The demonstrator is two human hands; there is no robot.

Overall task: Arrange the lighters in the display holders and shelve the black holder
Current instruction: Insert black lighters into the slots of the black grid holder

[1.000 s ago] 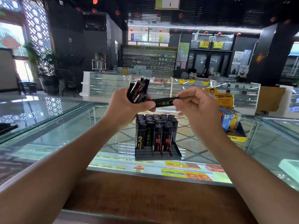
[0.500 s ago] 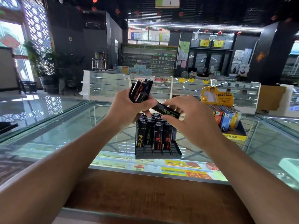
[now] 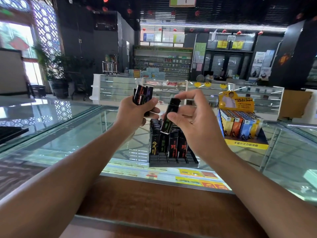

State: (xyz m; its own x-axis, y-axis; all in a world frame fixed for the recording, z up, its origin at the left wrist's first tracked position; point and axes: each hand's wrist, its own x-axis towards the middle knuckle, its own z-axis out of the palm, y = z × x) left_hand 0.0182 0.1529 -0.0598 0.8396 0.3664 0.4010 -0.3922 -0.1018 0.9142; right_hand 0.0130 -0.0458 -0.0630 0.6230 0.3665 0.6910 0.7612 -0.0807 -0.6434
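- Pinching one lighter [image 3: 169, 117] between thumb and fingertips, your right hand [image 3: 193, 124] holds it tilted just above the black holder [image 3: 173, 160]; the other fingers are spread loose.
- Left hand [image 3: 135, 114]: curled round a bundle of lighters [image 3: 142, 95], up and left of the holder.
- Risk: the pinch is light, so the lighter may slip onto the glass counter [image 3: 68, 134].
- Risk: lowered at this tilt, it may knock the standing lighters [image 3: 171, 145] or miss the bare near slots.
- Risk: your bundle fans out, so one may slide free.
- Around: yellow display holder [image 3: 240, 127] at right, well apart; wooden ledge [image 3: 154, 203] nearest you.
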